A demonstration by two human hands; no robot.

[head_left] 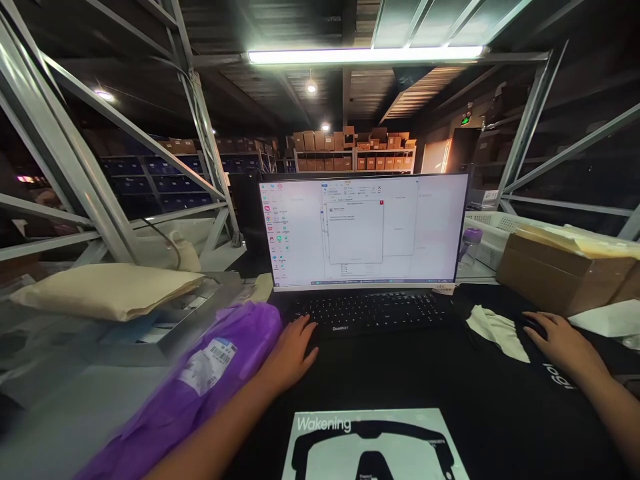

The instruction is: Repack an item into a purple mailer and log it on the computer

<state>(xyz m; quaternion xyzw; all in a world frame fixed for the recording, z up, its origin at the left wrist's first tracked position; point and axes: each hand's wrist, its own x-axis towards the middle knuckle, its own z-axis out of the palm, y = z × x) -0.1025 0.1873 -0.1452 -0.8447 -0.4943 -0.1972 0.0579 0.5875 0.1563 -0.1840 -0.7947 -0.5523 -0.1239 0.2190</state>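
My left hand [291, 352] rests with fingers spread at the left end of a black keyboard [370, 310], holding nothing. On the right, my right hand [563, 340] is curved over a dark computer mouse [533, 325], mostly hidden under the fingers. A lit monitor [300, 253] behind the keyboard shows desktop icons and an open dialog window. Beside my left forearm lies a purple plastic package [250, 327] with a white barcode label. A white box [325, 443] printed "Wakening" and a goggle-like shape lies at the front, cut off by the lower edge.
A crumpled pale cloth [497, 333] lies left of the mouse on the black desk mat [400, 373]. A cardboard box [555, 270] and a white basket [483, 233] stand at right. At left, a beige padded envelope [107, 287] tops a grey tray. Metal shelf posts frame the desk.
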